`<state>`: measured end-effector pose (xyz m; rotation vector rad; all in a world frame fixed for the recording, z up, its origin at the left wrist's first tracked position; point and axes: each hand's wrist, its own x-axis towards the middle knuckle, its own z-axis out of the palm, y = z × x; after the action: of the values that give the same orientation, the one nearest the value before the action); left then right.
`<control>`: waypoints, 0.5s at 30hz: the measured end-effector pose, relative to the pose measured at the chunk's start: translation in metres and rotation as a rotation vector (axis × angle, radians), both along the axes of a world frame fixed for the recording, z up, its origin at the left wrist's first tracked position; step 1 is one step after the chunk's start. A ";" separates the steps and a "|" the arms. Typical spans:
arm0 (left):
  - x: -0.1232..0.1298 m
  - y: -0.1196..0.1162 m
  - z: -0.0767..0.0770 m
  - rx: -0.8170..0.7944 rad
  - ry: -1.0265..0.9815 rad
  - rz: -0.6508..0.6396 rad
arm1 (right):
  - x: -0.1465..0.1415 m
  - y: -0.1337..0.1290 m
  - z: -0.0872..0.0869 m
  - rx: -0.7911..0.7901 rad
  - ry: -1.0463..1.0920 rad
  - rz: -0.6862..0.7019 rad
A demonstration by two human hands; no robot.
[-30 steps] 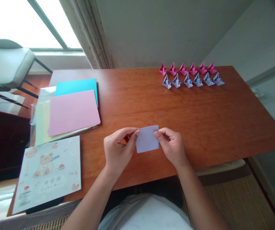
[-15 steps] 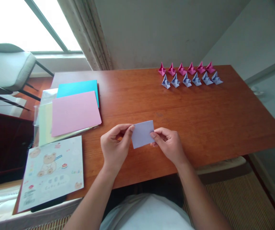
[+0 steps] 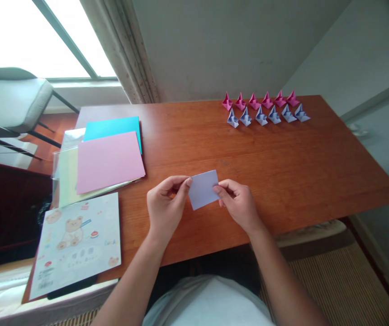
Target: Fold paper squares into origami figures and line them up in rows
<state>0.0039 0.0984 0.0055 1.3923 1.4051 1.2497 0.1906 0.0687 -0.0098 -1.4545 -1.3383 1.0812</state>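
Note:
A small lavender piece of paper (image 3: 203,190), four-sided and seemingly folded, is held slightly tilted above the near part of the wooden table. My left hand (image 3: 168,203) pinches its upper left corner between thumb and fingers. On the opposite side, my right hand (image 3: 235,201) grips the right edge, thumb on top and fingertips mostly hidden beneath. Towards the back right of the table stand two rows of folded paper figures: pink origami (image 3: 254,102) behind and lavender origami (image 3: 261,117) in front.
Left on the table (image 3: 181,131) lie pink paper (image 3: 111,160), blue paper (image 3: 113,129) and pale yellow-green sheets (image 3: 66,181). A bear-printed pad (image 3: 79,244) sits at the near left edge. Beyond that side stands a chair (image 3: 18,106), near the window and a curtain (image 3: 121,50).
The view has shifted slightly, so the table and sheets sit a little differently in frame. Both hands keep the same hold on the lavender paper.

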 end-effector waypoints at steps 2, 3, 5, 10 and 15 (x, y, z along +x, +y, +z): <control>0.000 0.000 0.000 -0.017 -0.020 -0.003 | 0.000 0.000 0.000 0.001 -0.002 0.000; 0.000 0.000 0.001 -0.026 -0.029 -0.006 | 0.000 0.000 0.000 0.001 -0.002 0.000; 0.001 0.000 0.003 -0.048 -0.052 -0.009 | 0.000 0.000 -0.001 -0.003 -0.001 0.001; 0.002 -0.001 0.008 -0.127 -0.131 -0.005 | 0.000 0.000 -0.003 -0.023 0.011 -0.007; 0.000 0.002 0.010 -0.232 -0.213 -0.082 | 0.001 0.000 -0.001 -0.014 0.030 -0.049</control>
<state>0.0043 0.1005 0.0153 1.1136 1.2882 1.1079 0.1917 0.0691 -0.0109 -1.4679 -1.2698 1.0787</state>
